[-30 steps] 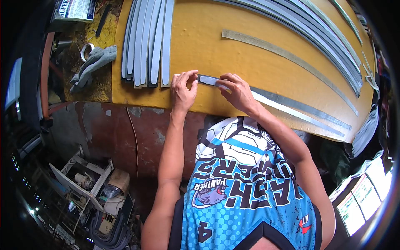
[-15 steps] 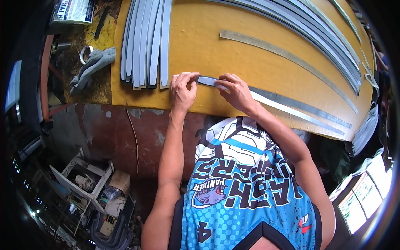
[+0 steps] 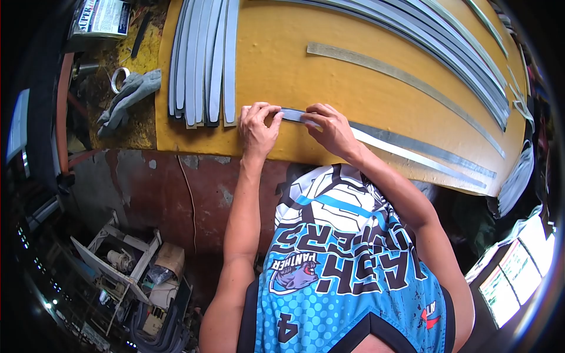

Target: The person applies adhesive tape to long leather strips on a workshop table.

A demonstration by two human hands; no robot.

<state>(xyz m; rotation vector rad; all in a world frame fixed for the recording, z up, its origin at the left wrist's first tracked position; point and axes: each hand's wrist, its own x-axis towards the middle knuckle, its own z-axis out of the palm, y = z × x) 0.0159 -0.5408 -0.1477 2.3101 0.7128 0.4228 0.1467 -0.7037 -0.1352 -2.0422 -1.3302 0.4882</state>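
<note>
A long grey-blue strip with a dark edge (image 3: 292, 115) lies near the front edge of the yellow work surface (image 3: 276, 65). My left hand (image 3: 258, 128) pinches its left end between thumb and fingers. A short way along, my right hand (image 3: 334, 130) grips the same strip with bent fingers, covering part of it. Beyond that hand, a white length (image 3: 412, 156) and a dark grey strip (image 3: 429, 152) run to the right; whether either is one piece with the held strip cannot be seen.
Several grey strips (image 3: 203, 59) are piled at the left, with more long strips (image 3: 447, 53) at the back right. A single tan-grey strip (image 3: 388, 70) lies between. At far left are a grey cloth (image 3: 130, 97), a tape roll (image 3: 120, 80) and a tin (image 3: 103, 17).
My left thumb and fingers have closed over the strip's left end, which showed uncovered before. My right hand has barely shifted along it.
</note>
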